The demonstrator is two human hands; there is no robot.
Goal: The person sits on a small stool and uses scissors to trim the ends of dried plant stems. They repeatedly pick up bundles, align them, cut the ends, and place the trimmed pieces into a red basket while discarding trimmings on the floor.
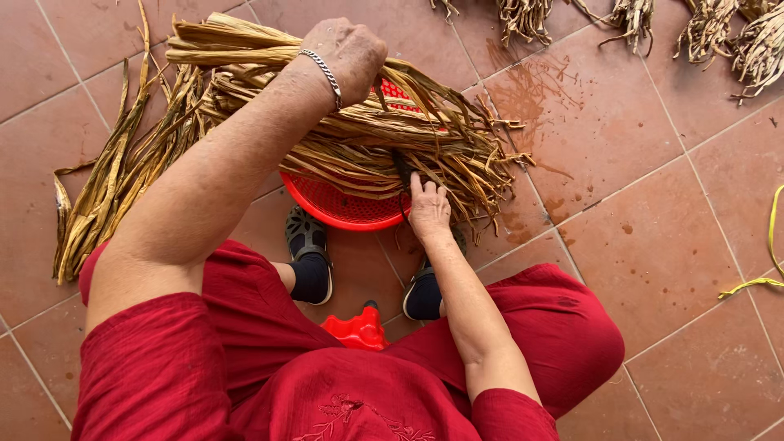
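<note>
Bundle of dried leaves [351,139]: long, flat, tan-brown strips, frayed at the right end, lying across a red basket [339,208] on the tiled floor [653,245]. Left hand [347,53] on top, fingers curled into the bundle, gripping it. Right hand [429,208] at the near edge, fingers pinching a few strands. More loose leaves [98,196] left; dried clumps [719,28] far side. Red stool [355,331] between the feet.

Probably a home yard: terracotta floor tiles [653,245] strewn with dried leaf bundles [719,33].
</note>
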